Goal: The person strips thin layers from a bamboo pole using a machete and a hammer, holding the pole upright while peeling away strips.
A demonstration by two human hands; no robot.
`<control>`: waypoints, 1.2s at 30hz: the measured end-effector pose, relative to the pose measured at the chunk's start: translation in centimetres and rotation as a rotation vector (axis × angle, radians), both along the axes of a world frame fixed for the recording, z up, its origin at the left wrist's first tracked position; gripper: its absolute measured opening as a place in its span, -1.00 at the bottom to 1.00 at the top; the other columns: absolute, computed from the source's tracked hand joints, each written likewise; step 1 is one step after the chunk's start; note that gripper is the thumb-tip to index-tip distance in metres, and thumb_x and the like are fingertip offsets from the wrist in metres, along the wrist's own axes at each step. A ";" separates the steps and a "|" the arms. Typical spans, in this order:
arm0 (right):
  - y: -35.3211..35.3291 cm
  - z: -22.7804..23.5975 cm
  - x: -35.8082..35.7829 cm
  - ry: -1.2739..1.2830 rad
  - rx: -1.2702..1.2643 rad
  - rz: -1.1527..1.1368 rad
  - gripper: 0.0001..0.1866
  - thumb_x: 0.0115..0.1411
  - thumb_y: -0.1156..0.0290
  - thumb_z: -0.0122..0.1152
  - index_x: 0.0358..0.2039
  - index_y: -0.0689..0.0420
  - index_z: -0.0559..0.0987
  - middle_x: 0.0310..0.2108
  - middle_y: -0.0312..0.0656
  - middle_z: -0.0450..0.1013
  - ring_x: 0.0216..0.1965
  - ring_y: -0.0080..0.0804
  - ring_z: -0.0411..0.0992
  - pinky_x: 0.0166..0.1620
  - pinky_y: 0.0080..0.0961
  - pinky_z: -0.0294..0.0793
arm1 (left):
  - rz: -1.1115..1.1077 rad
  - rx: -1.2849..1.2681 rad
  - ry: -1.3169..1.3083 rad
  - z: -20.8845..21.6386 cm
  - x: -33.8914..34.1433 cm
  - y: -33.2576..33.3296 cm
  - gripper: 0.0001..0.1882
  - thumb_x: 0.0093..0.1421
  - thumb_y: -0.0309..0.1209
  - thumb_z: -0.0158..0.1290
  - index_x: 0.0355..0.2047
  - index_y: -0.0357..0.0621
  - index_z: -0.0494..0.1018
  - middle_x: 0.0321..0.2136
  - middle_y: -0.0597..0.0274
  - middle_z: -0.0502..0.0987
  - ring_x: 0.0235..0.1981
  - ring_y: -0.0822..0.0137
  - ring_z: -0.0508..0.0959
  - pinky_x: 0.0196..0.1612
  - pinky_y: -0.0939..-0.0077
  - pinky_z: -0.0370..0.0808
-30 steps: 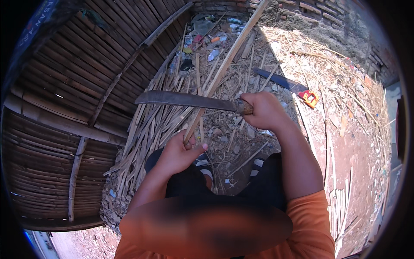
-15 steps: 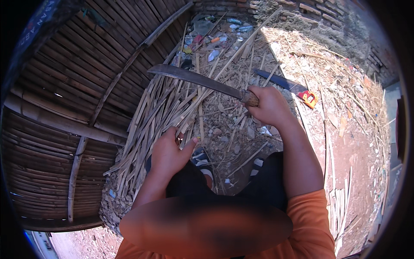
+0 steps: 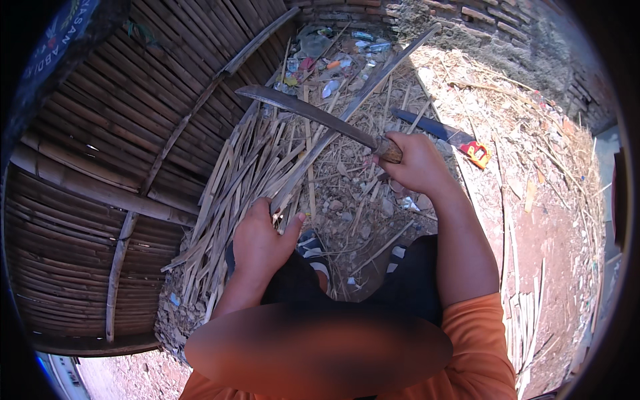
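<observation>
Gripping machete (image 3: 313, 117), right hand (image 3: 417, 163); left hand (image 3: 257, 243) holding bamboo strip (image 3: 347, 113).

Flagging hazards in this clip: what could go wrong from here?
The right hand has the machete raised over the bamboo strip that the left hand grips; a glancing chop might slide down to those fingers. The feet sit just below, near a possible deflection.

1. The machete (image 3: 313, 117), flat across the bamboo strip (image 3: 347, 117) a second ago, now slants with its tip up and left.
2. The right hand (image 3: 413, 163) has lifted slightly.
3. The left hand (image 3: 260, 243) has slid lower down the strip.
</observation>
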State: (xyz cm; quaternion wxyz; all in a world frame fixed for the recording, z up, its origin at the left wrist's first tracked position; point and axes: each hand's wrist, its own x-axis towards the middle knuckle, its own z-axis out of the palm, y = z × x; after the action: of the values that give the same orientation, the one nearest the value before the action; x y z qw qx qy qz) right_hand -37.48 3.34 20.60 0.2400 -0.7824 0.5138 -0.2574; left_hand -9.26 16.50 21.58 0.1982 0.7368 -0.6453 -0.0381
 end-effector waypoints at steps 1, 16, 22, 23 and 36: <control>0.0 0.1 -0.2 -0.017 0.011 -0.007 -0.77 0.02 0.28 0.33 -0.34 0.09 0.56 -0.49 0.01 0.55 -0.32 0.13 0.57 -0.20 0.02 0.52 | -0.009 0.008 -0.013 0.2 -0.3 0.0 -0.35 0.13 0.00 0.33 -0.11 -0.41 0.47 -0.36 -0.25 0.61 -0.31 -0.24 0.64 -0.24 -0.02 0.55; -1.0 -1.0 -1.4 -0.171 0.085 -0.033 -0.74 0.07 0.20 0.39 -0.37 0.08 0.56 -0.48 -0.03 0.56 -0.31 0.08 0.59 -0.22 -0.03 0.53 | 0.038 0.121 0.044 1.1 0.1 1.3 -0.38 0.10 0.01 0.35 -0.18 -0.37 0.50 -0.51 -0.10 0.59 -0.42 -0.13 0.65 -0.31 0.11 0.55; 2.2 -0.1 2.1 0.170 -0.309 0.323 -0.75 0.06 0.22 0.38 -0.38 0.09 0.56 -0.48 -0.02 0.56 -0.31 0.10 0.58 -0.24 -0.01 0.51 | -0.052 0.071 0.125 -0.2 1.2 2.2 -0.45 0.07 -0.04 0.41 -0.31 -0.29 0.46 -0.66 0.16 0.44 -0.64 0.24 0.49 -0.50 0.34 0.40; 1.7 -0.4 1.8 0.117 -0.235 0.288 -0.76 0.05 0.23 0.38 -0.38 0.10 0.56 -0.48 -0.01 0.56 -0.31 0.11 0.58 -0.24 -0.01 0.52 | -0.085 0.067 0.151 -0.3 1.8 2.5 -0.46 0.08 -0.05 0.42 -0.32 -0.28 0.45 -0.66 0.16 0.46 -0.63 0.25 0.51 -0.51 0.35 0.41; 2.6 -1.4 3.5 0.133 -0.368 0.410 -0.75 0.03 0.27 0.39 -0.41 0.13 0.53 -0.55 -0.05 0.51 -0.38 0.11 0.55 -0.31 -0.04 0.47 | -0.102 0.408 0.798 -2.1 3.5 5.0 -0.61 0.27 -0.24 0.34 -0.42 -0.02 0.30 -0.58 0.59 0.24 -0.55 0.67 0.20 -0.50 0.67 0.16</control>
State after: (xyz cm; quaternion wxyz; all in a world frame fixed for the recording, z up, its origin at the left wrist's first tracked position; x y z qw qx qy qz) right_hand -33.96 5.90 19.17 0.1067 -0.9155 0.3043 -0.2405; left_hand -5.72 21.50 19.49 0.2800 0.6558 -0.5330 -0.4555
